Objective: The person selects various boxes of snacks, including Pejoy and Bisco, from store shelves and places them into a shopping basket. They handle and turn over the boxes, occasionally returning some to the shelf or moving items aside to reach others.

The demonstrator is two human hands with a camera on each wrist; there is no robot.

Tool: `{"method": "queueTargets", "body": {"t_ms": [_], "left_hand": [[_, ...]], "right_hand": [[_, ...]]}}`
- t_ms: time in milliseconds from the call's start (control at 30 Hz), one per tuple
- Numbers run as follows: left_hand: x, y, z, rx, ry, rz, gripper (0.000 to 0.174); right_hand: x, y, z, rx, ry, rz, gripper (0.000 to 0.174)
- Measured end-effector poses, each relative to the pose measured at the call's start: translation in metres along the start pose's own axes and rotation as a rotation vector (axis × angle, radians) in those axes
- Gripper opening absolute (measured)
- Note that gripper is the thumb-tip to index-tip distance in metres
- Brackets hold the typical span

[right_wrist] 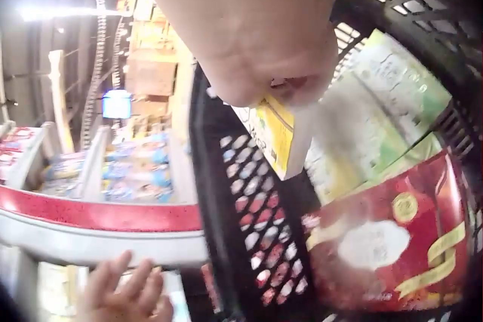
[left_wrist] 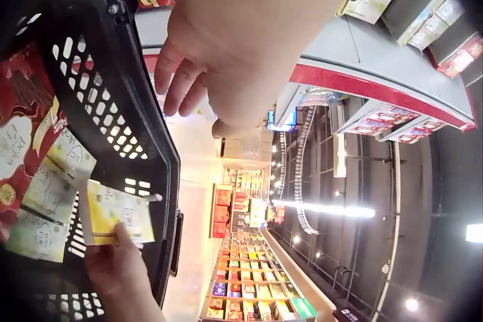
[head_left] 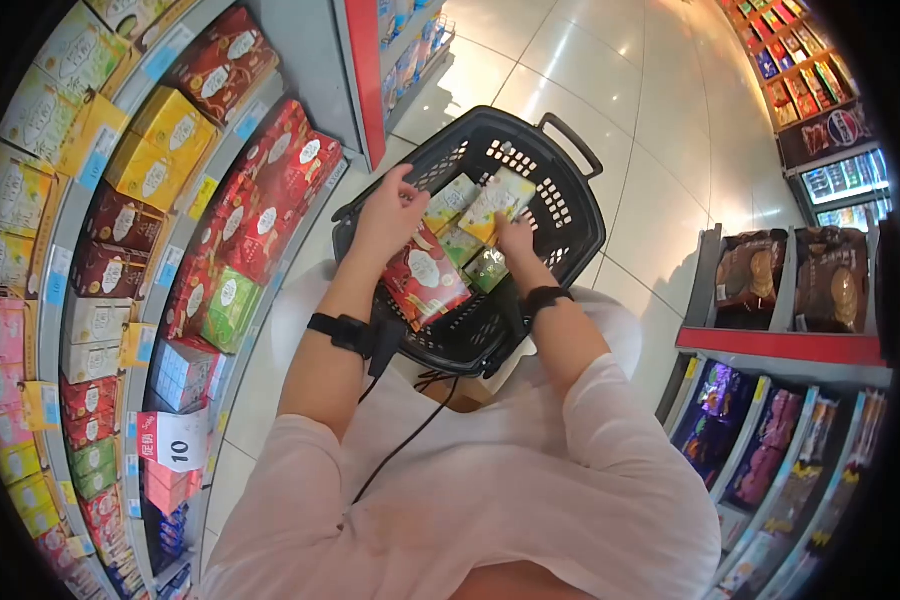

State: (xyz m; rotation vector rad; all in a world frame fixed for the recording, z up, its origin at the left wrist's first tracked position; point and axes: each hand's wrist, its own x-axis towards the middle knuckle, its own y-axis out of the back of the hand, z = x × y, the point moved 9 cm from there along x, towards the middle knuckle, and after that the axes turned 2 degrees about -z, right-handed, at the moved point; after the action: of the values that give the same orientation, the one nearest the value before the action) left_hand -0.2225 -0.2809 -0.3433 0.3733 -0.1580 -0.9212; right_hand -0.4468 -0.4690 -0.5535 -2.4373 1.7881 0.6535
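A black shopping basket (head_left: 560,215) sits in front of me, with a red box (head_left: 425,275) and several pale green and yellow boxes in it. My right hand (head_left: 515,235) reaches into the basket and pinches a yellow box (head_left: 495,205) by its near end; the left wrist view also shows that yellow box (left_wrist: 117,212) held over the other boxes. My left hand (head_left: 390,215) hovers at the basket's left rim, beside the red box, and holds nothing. Its fingers (left_wrist: 181,73) hang loosely spread. In the right wrist view the left hand (right_wrist: 124,292) shows outside the basket wall (right_wrist: 226,209).
Shelves of red, yellow and green boxes (head_left: 170,140) curve along the left, with a price tag marked 10 (head_left: 175,440). On the right stand racks of snack bags (head_left: 780,280) and a drinks cooler (head_left: 850,185). Pale tiled floor (head_left: 610,90) runs ahead beyond the basket.
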Motion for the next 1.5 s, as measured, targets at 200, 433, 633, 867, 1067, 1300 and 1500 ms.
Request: {"method": "queueTargets", "body": {"t_ms": [200,433,633,867,1067,1300,1500], "left_hand": [[-0.005,-0.014,-0.004,0.184,-0.004,-0.131,0.058],[-0.005,-0.004,0.003,0.218,-0.009,-0.115,0.058],[-0.003,-0.005,0.004,0.287,-0.055,-0.122,0.055],[-0.004,-0.004,-0.008,0.321,0.009,-0.184,0.051],[-0.005,-0.039,-0.057,0.549,-0.219,-0.230,0.045],[-0.067,0.060,0.028,0.182,-0.104,-0.094,0.034],[-0.161,0.274,0.074,0.712,-0.199,0.618,0.027]], "right_hand": [[0.001,-0.017,0.107,0.045,-0.488,0.077,0.033],[0.014,-0.064,0.102,-0.850,-0.228,-0.383,0.042],[0.011,-0.052,0.108,-0.641,-0.354,-0.306,0.045],[-0.041,-0.060,-0.012,-0.879,-0.251,-0.448,0.045],[-0.183,-0.089,-0.139,-0.552,0.495,-0.829,0.029],[-0.295,-0.091,-0.175,-0.383,0.609,-1.017,0.010],[-0.315,-0.087,-0.189,-0.276,0.770,-1.049,0.010]]}}
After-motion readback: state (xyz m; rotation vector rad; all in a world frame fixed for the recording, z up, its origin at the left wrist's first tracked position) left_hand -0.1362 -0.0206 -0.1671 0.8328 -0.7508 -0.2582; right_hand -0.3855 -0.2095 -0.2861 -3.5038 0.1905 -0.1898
